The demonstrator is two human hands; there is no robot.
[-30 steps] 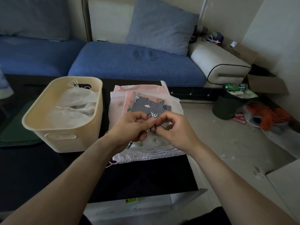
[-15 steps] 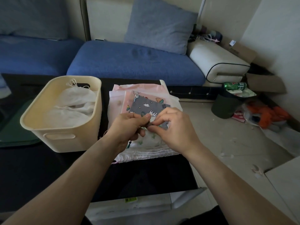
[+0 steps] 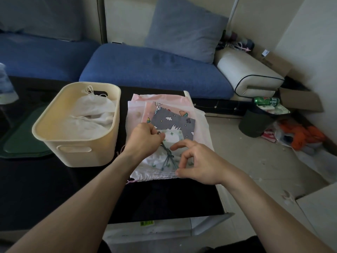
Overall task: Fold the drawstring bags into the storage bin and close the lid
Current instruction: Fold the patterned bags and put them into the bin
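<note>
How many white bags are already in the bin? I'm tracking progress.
2 show: one white bag at the far end of the bin, another nearer the middle. More may lie hidden beneath.

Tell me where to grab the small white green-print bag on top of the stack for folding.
Probably pinch the small bag by its bare near corners, from above: it lies flat atop the stack, and the left hand already pinches its dark drawstring.

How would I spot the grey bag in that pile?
Find the cream storage bin on the black table; the bag pile lies just to its right. The grey bag sits near the top, the only dark one, printed with white clouds.
</note>
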